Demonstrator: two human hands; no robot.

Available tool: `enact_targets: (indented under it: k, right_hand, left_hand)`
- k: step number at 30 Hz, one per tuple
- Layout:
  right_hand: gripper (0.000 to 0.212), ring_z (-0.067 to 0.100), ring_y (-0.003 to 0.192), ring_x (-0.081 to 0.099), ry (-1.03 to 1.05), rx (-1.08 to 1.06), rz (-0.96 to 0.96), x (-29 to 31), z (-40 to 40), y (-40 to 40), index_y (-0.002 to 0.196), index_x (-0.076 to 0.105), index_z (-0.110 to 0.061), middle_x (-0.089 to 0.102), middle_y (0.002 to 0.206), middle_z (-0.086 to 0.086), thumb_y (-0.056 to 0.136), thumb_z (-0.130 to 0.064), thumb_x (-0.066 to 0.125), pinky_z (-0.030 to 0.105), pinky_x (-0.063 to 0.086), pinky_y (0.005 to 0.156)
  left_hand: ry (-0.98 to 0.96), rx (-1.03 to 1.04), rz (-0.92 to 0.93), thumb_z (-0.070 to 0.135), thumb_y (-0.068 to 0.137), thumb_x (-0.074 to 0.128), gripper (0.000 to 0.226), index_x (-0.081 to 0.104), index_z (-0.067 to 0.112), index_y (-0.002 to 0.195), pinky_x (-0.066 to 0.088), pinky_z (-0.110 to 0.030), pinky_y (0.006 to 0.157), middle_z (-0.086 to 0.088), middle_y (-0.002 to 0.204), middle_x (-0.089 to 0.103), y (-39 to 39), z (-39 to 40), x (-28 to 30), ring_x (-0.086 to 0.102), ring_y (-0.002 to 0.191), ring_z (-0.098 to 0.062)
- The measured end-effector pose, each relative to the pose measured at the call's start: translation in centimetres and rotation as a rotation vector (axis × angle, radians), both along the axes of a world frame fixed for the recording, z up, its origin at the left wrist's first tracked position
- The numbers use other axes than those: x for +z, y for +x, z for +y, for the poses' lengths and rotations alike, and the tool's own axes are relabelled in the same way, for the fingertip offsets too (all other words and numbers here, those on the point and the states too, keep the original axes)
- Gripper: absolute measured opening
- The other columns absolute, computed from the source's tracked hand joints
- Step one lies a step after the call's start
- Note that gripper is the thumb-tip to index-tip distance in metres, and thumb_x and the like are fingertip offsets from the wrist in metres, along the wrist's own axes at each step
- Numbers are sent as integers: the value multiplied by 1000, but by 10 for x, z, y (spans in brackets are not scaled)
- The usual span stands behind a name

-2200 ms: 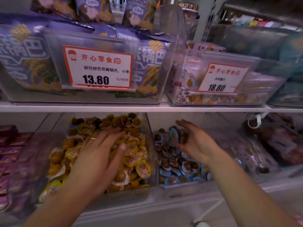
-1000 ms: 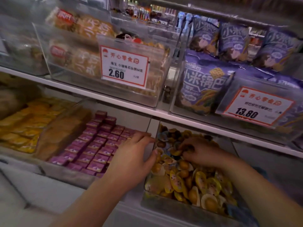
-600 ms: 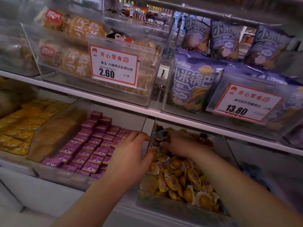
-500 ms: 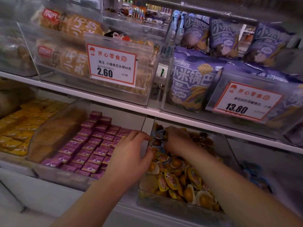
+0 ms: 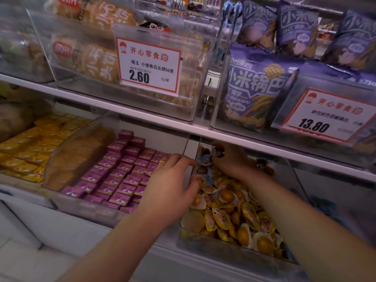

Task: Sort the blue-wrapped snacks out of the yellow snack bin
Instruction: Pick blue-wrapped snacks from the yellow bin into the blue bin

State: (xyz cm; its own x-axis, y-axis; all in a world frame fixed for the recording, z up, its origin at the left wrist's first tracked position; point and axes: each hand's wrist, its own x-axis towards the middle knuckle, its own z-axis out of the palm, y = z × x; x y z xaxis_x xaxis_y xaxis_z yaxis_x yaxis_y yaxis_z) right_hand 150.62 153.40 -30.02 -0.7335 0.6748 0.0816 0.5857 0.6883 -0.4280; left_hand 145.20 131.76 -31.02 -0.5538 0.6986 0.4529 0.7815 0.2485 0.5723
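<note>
A clear plastic bin [image 5: 184,224] on the lower shelf is heaped with small yellow-wrapped snacks [image 5: 234,212], each an oval pack with a round brown piece showing through. At the bin's back left corner, against its left wall, sits a small cluster of blue-wrapped snacks [image 5: 204,161] of the same shape, stacked loosely on top of the yellow ones. One more blue wrapper edge [image 5: 209,181] shows just below that cluster.
</note>
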Motion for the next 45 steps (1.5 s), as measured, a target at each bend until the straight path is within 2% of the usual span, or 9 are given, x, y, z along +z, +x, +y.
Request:
enact_targets:
  k: [5, 9, 12, 17, 27, 33, 36, 39, 45]
  right_hand:
    - [91, 31, 139, 36, 11, 196, -278, -13, 0, -28, 151, 29, -20, 37, 152, 12, 79, -63, 65, 40, 37, 110]
    - [58, 18, 100, 60, 0, 189, -197, -9, 9, -37, 115, 61, -17, 63, 122, 9, 77, -59, 74, 26, 48, 78]
    - [58, 20, 102, 63, -52, 191, -258, -2, 15, -40, 122, 61, -15, 65, 118, 5, 76, -44, 80, 33, 54, 86]
    - [57, 11, 83, 60, -142, 179, -347, 13, 21, -43, 126, 58, -22, 62, 107, 1, 74, -28, 79, 23, 52, 58]
    - [58, 20, 113, 60, -128, 158, -95, -7, 20, -21, 128, 61, -25, 63, 128, 1, 79, -52, 75, 35, 50, 98]
    - [26, 26, 95, 71, -858, -64, 502, 30, -11, 56, 102, 76, -17, 76, 102, 8, 80, -29, 80, 36, 59, 75]
    - [28, 19, 72, 67, -1189, -106, 663, 34, -42, 104, 98, 80, -13, 75, 96, 8, 72, -24, 79, 23, 49, 47]
    - [25, 21, 82, 71, -1301, -144, 834, 24, -58, 134, 97, 79, -11, 75, 102, 12, 75, -22, 74, 31, 57, 66]
    - [25, 26, 84, 75, -1358, -215, 975, 14, -62, 151, 117, 66, 2, 74, 100, 19, 97, -3, 53, 44, 61, 77]
  left_hand:
    - [-23, 6, 30, 33, 87, 54, 34, 62, 25, 119, 44, -32, 88, 6, 117, 60, -1, 4, -3, 53, 107, -19]
    - [-29, 15, 44, 35, 87, 52, 36, 61, 26, 120, 43, -30, 89, 7, 119, 60, -3, 4, -4, 51, 110, -17]
    - [-38, 13, 48, 39, 85, 47, 39, 61, 28, 120, 41, -27, 89, 9, 120, 59, -3, 4, -4, 49, 111, -16]
    - [-37, 7, 52, 42, 85, 44, 41, 60, 30, 121, 39, -25, 90, 10, 121, 59, -4, 5, -4, 49, 112, -15]
    - [-33, 2, 44, 41, 84, 45, 40, 61, 31, 119, 39, -27, 89, 10, 120, 59, -2, 5, -2, 50, 109, -16]
    - [160, 12, 240, 27, 86, 52, 30, 65, 22, 113, 43, -36, 96, 5, 118, 60, 21, 13, 13, 51, 115, -20]
    - [266, -131, -4, 37, 91, 53, 30, 56, 34, 121, 42, -19, 93, 17, 120, 55, 51, 25, 16, 53, 113, -5]
    - [203, -259, -340, 61, 85, 55, 48, 45, 47, 130, 45, -17, 94, 23, 124, 54, 79, 44, 10, 54, 114, 4]
    - [184, -288, -366, 20, 91, 69, 36, 60, 50, 106, 51, -17, 88, 28, 104, 67, 82, 65, 1, 60, 101, 11]
